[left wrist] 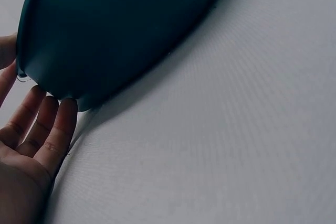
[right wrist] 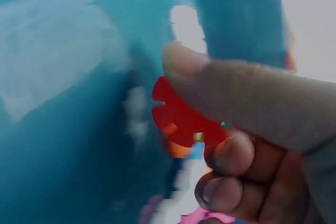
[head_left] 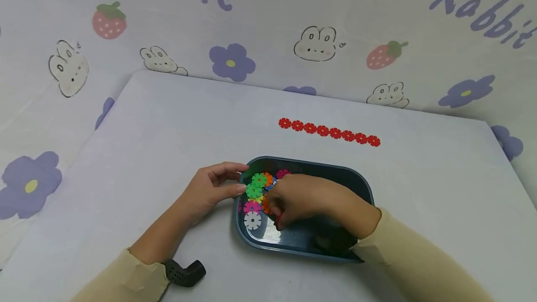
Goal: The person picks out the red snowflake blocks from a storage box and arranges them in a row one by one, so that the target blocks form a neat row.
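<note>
My right hand is inside the dark blue-green tray, pinching a red notched plastic disc between thumb and fingers. Around its fingertips lie loose notched discs: a green disc, a pink disc, a white disc and others, partly hidden by the hand. At the tray's left end my left hand touches the rim with thumb and index finger. In the left wrist view, the fingertips of that hand rest against the tray's outer wall.
Behind the tray, several red discs lie in a straight row on the white table. A black angled piece sits at the left sleeve cuff. A printed cloth hangs beyond the table's back edge.
</note>
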Available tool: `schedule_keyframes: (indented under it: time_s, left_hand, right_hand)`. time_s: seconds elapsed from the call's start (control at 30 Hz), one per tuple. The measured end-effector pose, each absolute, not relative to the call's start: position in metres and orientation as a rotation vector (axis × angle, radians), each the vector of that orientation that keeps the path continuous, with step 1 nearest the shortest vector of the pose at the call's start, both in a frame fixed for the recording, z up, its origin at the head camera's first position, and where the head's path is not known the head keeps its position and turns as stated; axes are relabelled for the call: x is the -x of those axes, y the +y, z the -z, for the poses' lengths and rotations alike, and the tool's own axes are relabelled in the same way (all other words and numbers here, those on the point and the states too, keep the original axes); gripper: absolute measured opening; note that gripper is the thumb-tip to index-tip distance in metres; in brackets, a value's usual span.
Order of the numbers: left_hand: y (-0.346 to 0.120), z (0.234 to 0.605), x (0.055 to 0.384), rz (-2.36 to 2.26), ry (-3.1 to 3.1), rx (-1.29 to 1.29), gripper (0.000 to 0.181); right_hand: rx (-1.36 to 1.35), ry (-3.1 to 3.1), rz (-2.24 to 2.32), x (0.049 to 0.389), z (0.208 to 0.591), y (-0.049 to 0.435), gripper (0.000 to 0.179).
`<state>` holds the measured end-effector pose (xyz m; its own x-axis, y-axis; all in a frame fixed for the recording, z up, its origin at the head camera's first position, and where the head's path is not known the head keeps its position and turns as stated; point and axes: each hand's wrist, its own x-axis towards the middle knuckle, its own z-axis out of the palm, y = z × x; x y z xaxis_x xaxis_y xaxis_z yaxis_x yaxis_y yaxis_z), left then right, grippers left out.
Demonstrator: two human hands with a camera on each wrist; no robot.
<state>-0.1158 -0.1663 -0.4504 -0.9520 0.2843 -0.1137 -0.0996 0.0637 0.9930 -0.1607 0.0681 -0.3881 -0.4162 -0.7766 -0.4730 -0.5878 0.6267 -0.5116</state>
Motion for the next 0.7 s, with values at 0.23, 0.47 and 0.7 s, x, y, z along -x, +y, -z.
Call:
schedule_keyframes:
  time_s: [0.23,0.47,0.7]
  left_hand:
    - [-0.167,0.452,0.116,-1.949,2.075,-0.184,0.041]
    - [-0.166,0.45,0.117,-1.951,2.086,-0.18,0.041]
    - [-0.165,0.454,0.116,-1.932,2.091,-0.168,0.041]
  right_hand:
    - [0.977,2.373,0.719,0.163,0.36,0.09,0.019]
    - [0.892,2.539,0.925,0.162,0.336,0.107,0.028]
    - [0.789,2.734,0.997,0.167,0.315,0.147,0.036]
